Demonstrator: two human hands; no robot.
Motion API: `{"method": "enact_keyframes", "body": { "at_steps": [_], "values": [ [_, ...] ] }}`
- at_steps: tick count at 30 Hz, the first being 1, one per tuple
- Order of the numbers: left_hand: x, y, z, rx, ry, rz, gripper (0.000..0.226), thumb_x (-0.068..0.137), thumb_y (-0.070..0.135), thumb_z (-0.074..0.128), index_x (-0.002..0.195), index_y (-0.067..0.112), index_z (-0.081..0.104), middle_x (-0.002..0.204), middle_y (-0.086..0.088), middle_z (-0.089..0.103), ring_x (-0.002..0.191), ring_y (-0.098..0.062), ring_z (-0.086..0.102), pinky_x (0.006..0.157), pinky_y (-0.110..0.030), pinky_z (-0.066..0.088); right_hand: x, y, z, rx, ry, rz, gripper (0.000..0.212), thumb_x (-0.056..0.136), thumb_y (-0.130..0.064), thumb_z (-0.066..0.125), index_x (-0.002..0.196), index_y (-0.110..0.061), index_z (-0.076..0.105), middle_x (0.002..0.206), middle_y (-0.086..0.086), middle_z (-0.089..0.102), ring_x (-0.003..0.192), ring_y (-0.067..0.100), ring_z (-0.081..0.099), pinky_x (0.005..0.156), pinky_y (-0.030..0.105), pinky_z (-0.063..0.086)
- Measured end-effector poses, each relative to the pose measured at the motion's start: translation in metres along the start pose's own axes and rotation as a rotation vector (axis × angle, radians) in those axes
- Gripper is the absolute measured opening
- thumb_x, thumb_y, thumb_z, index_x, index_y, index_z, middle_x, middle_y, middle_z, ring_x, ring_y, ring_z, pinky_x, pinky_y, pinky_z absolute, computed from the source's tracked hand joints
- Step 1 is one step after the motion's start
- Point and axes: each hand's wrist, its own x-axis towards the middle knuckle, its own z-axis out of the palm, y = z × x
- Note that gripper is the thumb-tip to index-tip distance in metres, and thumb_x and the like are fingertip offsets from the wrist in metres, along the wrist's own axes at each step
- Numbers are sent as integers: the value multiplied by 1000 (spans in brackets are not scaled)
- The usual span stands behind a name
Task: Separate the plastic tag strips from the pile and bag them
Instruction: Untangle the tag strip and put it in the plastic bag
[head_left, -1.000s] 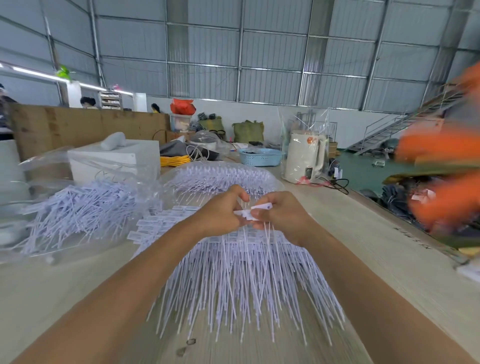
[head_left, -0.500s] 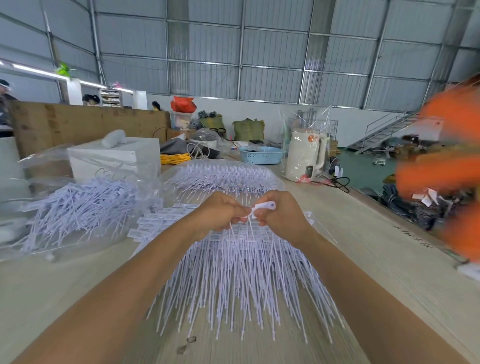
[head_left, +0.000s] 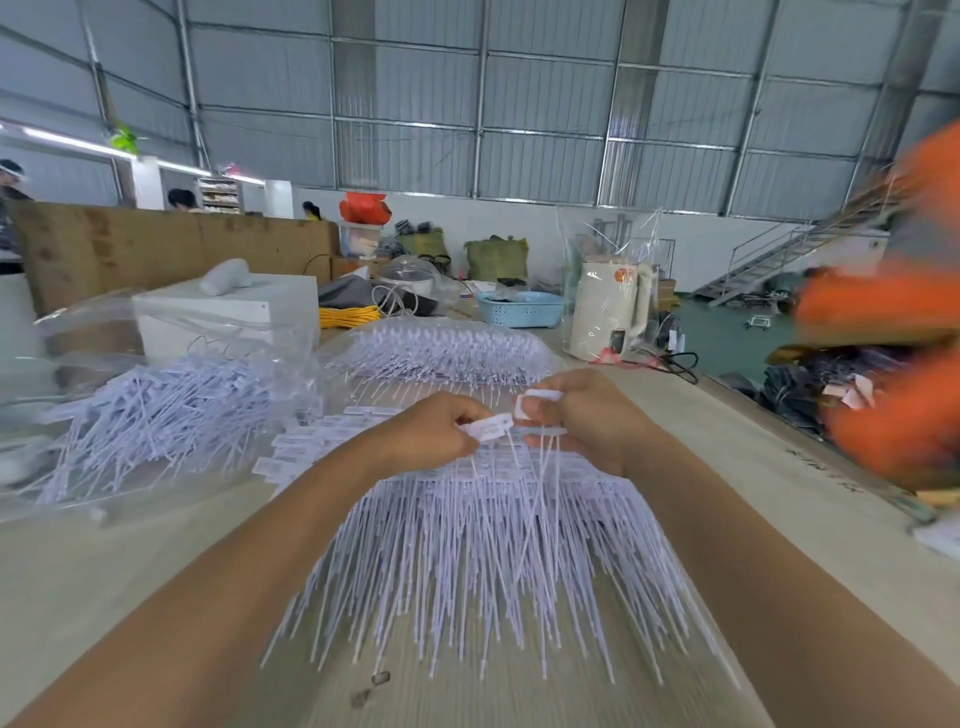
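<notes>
A wide pile of white plastic tag strips (head_left: 467, 561) fans out on the table in front of me, tails pointing toward me. Above its far edge my left hand (head_left: 431, 436) pinches the flat head of a tag strip (head_left: 488, 427). Right beside it, my right hand (head_left: 587, 421) grips the heads of a few more strips (head_left: 535, 402), whose thin tails hang down over the pile. A clear plastic bag (head_left: 156, 415) stuffed with strips lies at the left. A second filled bag (head_left: 447, 353) lies behind my hands.
A white box (head_left: 228, 317) stands at the back left, a blue basket (head_left: 522, 309) and a wrapped white kettle (head_left: 608, 312) at the back right. A blurred person in orange (head_left: 893, 332) moves at the right. The table edge (head_left: 810, 467) runs diagonally on the right.
My hands have drawn slightly apart, and the strip heads now show separately, one in each hand. The orange figure at the right keeps moving.
</notes>
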Motion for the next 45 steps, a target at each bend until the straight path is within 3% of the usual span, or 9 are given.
{"method": "enact_keyframes", "body": {
  "at_steps": [5,8,11,15,18,21,29,37,45],
  "values": [
    [4,4,2,48,131,114,31,84,3,64,109,20,56,89,4,52,77,-14,52,71,-30,47,-2,1,17,-115,-13,-76,17,86,3,60,72,-5,56,82,19,63,69,27,62,75,45,56],
    [3,0,0,-241,238,26,29,79,0,71,103,9,59,88,0,60,75,-14,60,75,-34,55,-2,3,14,-27,23,-116,19,86,9,57,71,-4,55,77,20,61,61,25,60,67,38,57],
    [2,-3,-1,-395,223,-16,5,82,1,68,84,1,63,60,-3,67,49,-7,62,53,-19,54,-1,8,13,-26,32,-184,13,85,11,58,80,-1,56,75,13,57,57,20,58,57,26,55],
    [3,1,1,-472,271,-48,18,86,11,66,70,8,59,52,-1,66,41,-6,57,41,-16,44,-1,9,13,-164,45,-283,9,83,11,60,90,6,61,73,16,59,55,19,57,60,30,54],
    [0,8,2,-622,192,-133,22,89,8,61,68,8,55,46,0,59,36,-5,45,37,-14,37,-1,9,19,-370,139,-372,10,79,7,62,83,-3,63,71,12,60,62,24,58,65,40,53],
    [-6,12,-6,-838,16,-260,31,92,5,53,61,10,52,45,1,49,33,-3,39,33,-10,30,1,17,9,-476,239,-397,16,80,6,57,80,-9,63,66,-2,55,57,12,53,49,18,41],
    [-11,4,-18,-466,243,-126,15,86,12,67,72,7,61,59,-5,65,41,-6,51,43,-16,43,-6,-20,-51,449,194,-149,13,88,0,57,100,4,58,81,12,57,62,15,58,56,22,54],
    [-6,35,-8,-510,246,-24,22,83,7,68,61,6,63,49,-1,61,39,-8,47,40,-16,39,-20,-38,8,-69,-36,-161,5,87,-2,61,89,3,61,88,21,62,82,33,62,82,50,55],
    [-10,32,-9,-676,262,-119,18,85,3,59,67,0,63,48,-7,58,41,-13,47,43,-20,37,-15,-17,22,88,-56,-144,6,87,1,60,82,-3,59,78,13,64,60,16,67,59,29,59]
  ]
}}
